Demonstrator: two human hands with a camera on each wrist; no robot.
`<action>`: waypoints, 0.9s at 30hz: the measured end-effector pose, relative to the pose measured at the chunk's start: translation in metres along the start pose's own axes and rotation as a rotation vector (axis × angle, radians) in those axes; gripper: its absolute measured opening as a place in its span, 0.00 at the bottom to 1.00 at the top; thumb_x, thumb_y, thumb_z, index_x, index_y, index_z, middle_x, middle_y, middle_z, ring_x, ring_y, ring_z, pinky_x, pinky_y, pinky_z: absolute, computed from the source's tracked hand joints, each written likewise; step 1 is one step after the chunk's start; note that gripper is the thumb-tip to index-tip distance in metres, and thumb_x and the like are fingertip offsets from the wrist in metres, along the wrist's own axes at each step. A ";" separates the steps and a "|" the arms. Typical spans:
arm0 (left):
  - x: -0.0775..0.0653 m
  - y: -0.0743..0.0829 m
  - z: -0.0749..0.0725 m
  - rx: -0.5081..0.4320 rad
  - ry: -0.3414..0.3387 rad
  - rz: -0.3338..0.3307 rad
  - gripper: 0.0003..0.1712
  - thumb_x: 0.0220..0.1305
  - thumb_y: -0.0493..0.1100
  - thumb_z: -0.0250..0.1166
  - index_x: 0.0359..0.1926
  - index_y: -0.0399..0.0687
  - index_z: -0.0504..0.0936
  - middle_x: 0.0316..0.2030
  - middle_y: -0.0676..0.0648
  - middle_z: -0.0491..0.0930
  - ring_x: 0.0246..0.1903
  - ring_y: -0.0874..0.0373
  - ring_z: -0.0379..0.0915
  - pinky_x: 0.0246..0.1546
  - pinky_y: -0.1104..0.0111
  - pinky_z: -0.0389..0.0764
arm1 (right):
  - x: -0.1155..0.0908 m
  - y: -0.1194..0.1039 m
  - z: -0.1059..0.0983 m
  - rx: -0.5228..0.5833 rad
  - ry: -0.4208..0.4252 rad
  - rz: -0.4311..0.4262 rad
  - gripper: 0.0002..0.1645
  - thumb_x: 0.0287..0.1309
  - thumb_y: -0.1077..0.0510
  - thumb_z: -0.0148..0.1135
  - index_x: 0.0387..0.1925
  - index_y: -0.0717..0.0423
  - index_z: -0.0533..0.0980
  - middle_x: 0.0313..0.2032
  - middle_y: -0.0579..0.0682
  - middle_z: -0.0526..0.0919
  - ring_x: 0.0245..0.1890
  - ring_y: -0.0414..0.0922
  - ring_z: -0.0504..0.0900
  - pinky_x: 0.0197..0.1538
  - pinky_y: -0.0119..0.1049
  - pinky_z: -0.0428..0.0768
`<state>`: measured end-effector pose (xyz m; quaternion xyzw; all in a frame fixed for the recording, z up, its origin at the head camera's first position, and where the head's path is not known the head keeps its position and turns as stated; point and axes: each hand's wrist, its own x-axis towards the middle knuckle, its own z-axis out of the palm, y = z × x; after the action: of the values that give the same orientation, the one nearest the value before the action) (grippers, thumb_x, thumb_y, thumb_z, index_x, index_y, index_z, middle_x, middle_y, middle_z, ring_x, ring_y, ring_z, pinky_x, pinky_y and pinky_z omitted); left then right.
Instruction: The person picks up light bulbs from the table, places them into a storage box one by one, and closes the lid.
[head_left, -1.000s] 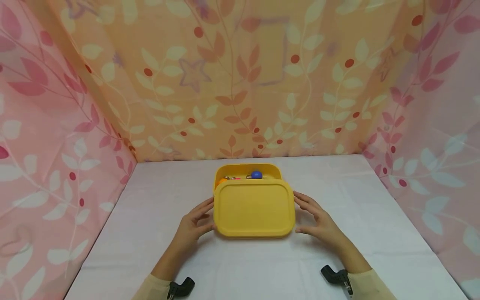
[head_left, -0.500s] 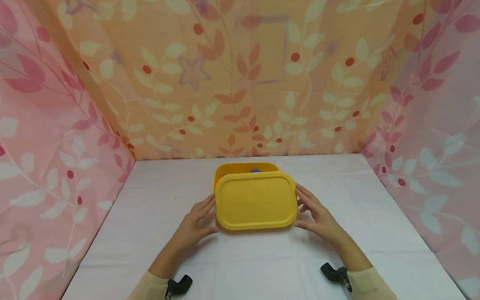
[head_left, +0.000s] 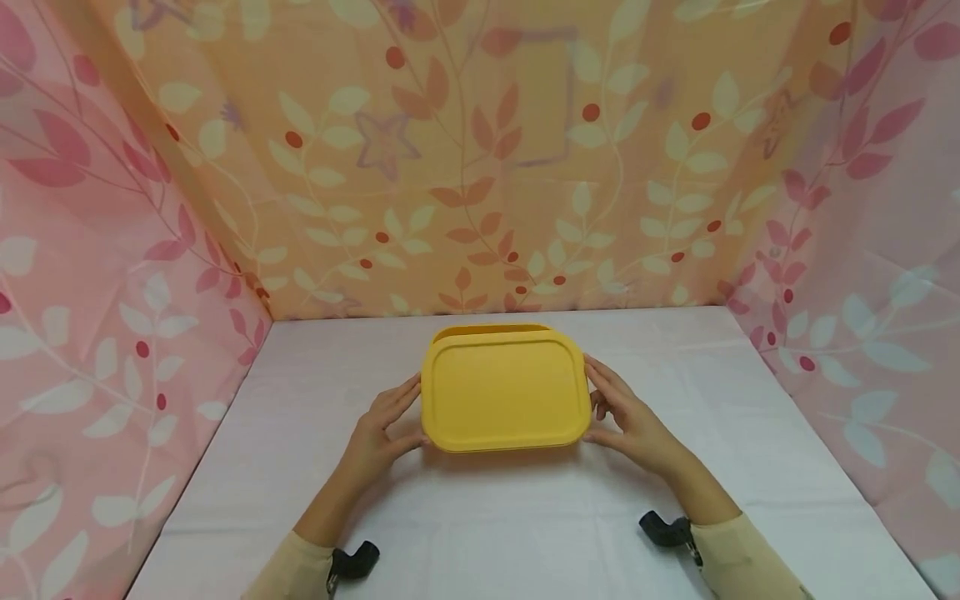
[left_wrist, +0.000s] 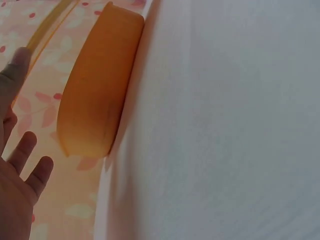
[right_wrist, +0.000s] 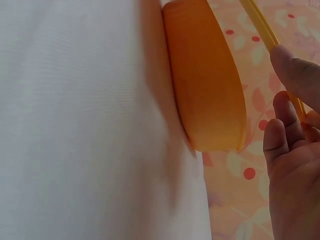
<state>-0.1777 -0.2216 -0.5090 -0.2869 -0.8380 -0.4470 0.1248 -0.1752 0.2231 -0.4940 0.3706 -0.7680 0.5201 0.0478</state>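
A yellow rectangular lid is held between my two hands at its short ends. My left hand pinches the left end between thumb and fingers, and my right hand pinches the right end. Beneath it stands a yellow box, of which only the far rim shows in the head view. Both wrist views show a gap between the lid and the box, which rests on the table. The lid hides whatever lies inside the box.
A white cloth covers the table. An orange patterned curtain hangs behind it, with pink patterned curtains at both sides. A black wrist-worn device sits at each sleeve.
Both hands have raised the lid and moved it away from me, over the box. The blue ball-like thing and other small items seen earlier inside the box are now covered from view.
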 end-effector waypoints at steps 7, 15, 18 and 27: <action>0.014 -0.007 -0.008 -0.050 0.031 0.028 0.53 0.45 0.34 0.82 0.74 0.49 0.70 0.74 0.49 0.68 0.71 0.51 0.63 0.67 0.78 0.67 | 0.017 0.001 -0.008 -0.019 0.020 0.025 0.63 0.46 0.74 0.77 0.79 0.64 0.53 0.79 0.61 0.51 0.49 0.46 0.77 0.49 0.34 0.81; 0.034 0.010 -0.016 -0.112 0.015 -0.042 0.49 0.48 0.28 0.78 0.73 0.40 0.70 0.75 0.42 0.65 0.73 0.43 0.59 0.66 0.80 0.65 | 0.031 0.011 -0.014 -0.084 0.056 0.120 0.60 0.47 0.69 0.79 0.79 0.55 0.58 0.79 0.52 0.57 0.63 0.43 0.74 0.68 0.28 0.72; 0.042 0.021 -0.022 -0.117 0.002 -0.054 0.47 0.50 0.30 0.77 0.72 0.38 0.71 0.75 0.40 0.65 0.73 0.42 0.59 0.63 0.78 0.69 | 0.036 0.009 -0.013 -0.092 0.073 0.147 0.57 0.49 0.69 0.78 0.78 0.56 0.59 0.78 0.54 0.59 0.68 0.47 0.70 0.72 0.26 0.67; 0.056 0.004 -0.020 -0.130 -0.036 -0.134 0.43 0.56 0.34 0.75 0.73 0.39 0.69 0.75 0.44 0.65 0.74 0.46 0.59 0.68 0.62 0.72 | 0.054 -0.009 -0.019 -0.063 0.055 0.215 0.52 0.55 0.65 0.76 0.77 0.60 0.60 0.78 0.57 0.59 0.74 0.55 0.63 0.74 0.60 0.63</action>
<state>-0.2210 -0.2157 -0.4684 -0.2458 -0.8266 -0.5026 0.0606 -0.2140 0.2094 -0.4538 0.2701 -0.8177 0.5077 0.0246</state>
